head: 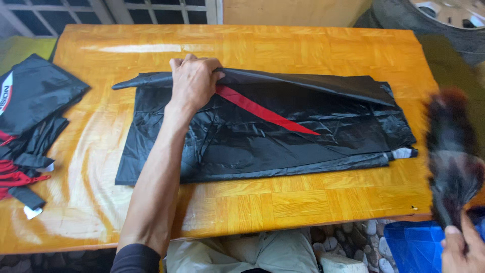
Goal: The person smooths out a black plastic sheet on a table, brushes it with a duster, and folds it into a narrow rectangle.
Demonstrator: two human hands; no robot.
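Head view: I see my left hand (194, 81) curled over the far edge of a black, crinkled nylon garment with a red diagonal stripe (262, 131), fingers closed around a folded-over flap of the fabric. The garment lies flat on the glossy orange wooden table (303, 50). Most of it stretches to the right of that hold and toward me from it, and the stripe starts just beside the heel of the hand and runs away to the right. A narrow black tip of the fabric pokes out to the left of the fingers.

My right hand (462, 250) is low at the right edge, well apart from the garment, fingers closed on the handle of a dark, fluffy feather duster (452, 151) that looks blurred and stands above that hand.

Far to the left of the left hand lies a pile of black and red folded clothing (30, 121) on the table's end.
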